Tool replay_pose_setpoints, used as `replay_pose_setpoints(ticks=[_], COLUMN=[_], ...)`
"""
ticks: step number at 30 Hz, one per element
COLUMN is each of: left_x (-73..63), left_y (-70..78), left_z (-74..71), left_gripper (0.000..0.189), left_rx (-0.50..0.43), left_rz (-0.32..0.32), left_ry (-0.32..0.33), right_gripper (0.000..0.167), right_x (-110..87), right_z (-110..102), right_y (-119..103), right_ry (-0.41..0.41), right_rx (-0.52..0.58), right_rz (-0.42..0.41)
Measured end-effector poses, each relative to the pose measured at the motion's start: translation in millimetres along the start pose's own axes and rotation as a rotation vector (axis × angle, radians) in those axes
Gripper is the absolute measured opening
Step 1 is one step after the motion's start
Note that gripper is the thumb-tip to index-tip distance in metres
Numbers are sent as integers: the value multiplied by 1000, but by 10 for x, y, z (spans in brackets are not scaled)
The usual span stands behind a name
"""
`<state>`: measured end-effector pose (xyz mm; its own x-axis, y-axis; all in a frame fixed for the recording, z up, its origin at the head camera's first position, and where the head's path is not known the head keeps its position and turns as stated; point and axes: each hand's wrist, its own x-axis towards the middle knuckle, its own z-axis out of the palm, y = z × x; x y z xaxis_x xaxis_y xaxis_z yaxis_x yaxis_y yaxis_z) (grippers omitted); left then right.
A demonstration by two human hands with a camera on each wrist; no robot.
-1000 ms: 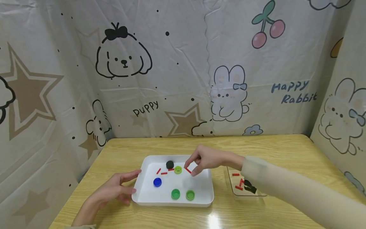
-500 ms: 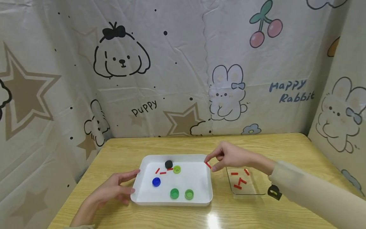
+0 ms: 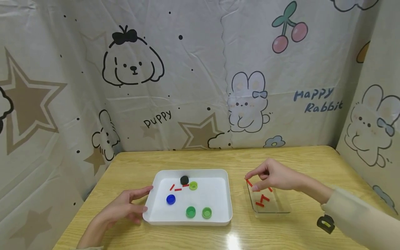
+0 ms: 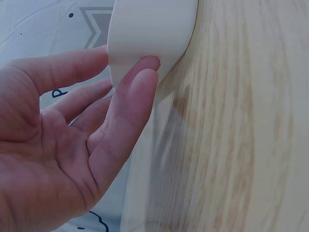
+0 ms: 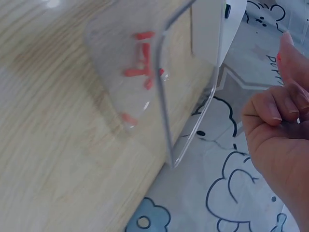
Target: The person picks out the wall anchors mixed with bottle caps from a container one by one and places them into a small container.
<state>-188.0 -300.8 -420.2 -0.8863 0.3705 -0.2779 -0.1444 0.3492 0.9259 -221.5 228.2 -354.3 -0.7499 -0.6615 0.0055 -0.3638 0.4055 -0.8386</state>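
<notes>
My right hand (image 3: pixel 279 176) pinches a short red stick (image 3: pixel 249 183) between thumb and index finger, above the left side of a clear box (image 3: pixel 275 212). Several more red sticks (image 3: pixel 260 204) lie in that box. In the right wrist view, only a speck of the held stick shows by the fingertip. My left hand (image 3: pixel 122 206) touches the left wall of a white tray (image 3: pixel 187 223) with its fingers extended; the left wrist view shows fingertips against the tray's outer side (image 4: pixel 145 29).
Inside the tray are a black cap (image 3: pixel 184 180), a yellow-green cap (image 3: pixel 193 185), a blue cap (image 3: pixel 171 199), two green caps (image 3: pixel 191 212) and several red sticks (image 3: pixel 178 189). Everything stands on a wooden table (image 3: pixel 250 236), with a printed curtain (image 3: pixel 193 86) behind.
My right hand has moved right from over the tray to over the clear box, carrying the red stick. The left hand has stayed at the tray's edge.
</notes>
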Motion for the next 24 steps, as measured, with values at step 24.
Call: replay_pose_setpoints(ticks=[24], left_x=[2], left_y=[-23], left_z=[-4], left_gripper=[79], left_rx=[-14], left_rz=[2], left_ry=[5], right_gripper=[35], right_x=[-432], right_z=[-123], right_y=[395], right_ry=[78], right_rx=[-67], right_rz=[14])
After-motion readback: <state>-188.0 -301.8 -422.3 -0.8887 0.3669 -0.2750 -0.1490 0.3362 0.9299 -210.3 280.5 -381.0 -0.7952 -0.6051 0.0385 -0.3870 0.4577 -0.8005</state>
